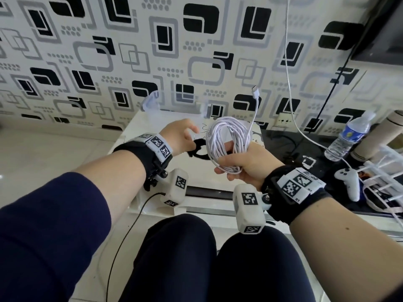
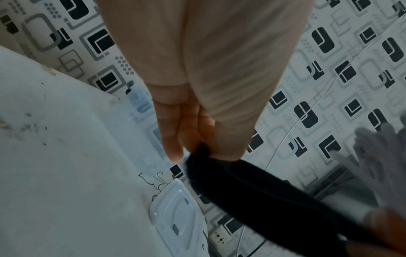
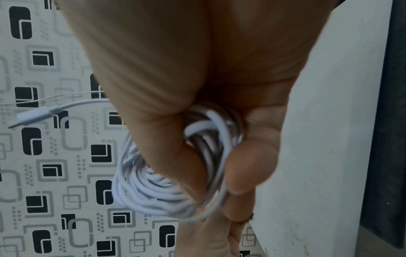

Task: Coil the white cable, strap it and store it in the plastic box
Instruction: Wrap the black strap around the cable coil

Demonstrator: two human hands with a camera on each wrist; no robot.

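The white cable point(image 1: 226, 138) is wound into a coil, held up in the air over the white table point(image 1: 135, 136). My right hand point(image 1: 242, 162) grips the coil's lower side, fingers curled round the strands point(image 3: 208, 139). One loose end with a plug point(image 1: 255, 92) sticks up above the coil, and the plug point(image 3: 33, 116) also shows in the right wrist view. My left hand point(image 1: 181, 136) pinches a black strap point(image 1: 196, 150) just left of the coil; thumb and fingers close on the strap's end point(image 2: 204, 151). The clear plastic box point(image 1: 174, 107) stands at the table's far edge, against the wall.
A clear lid point(image 2: 175, 217) lies on the table by the wall. Right of the table, a dark surface holds a water bottle point(image 1: 349, 136), a white game controller point(image 1: 349, 179) and a white wire rack point(image 1: 383, 171). Another thin white cord point(image 1: 290, 83) hangs down the wall.
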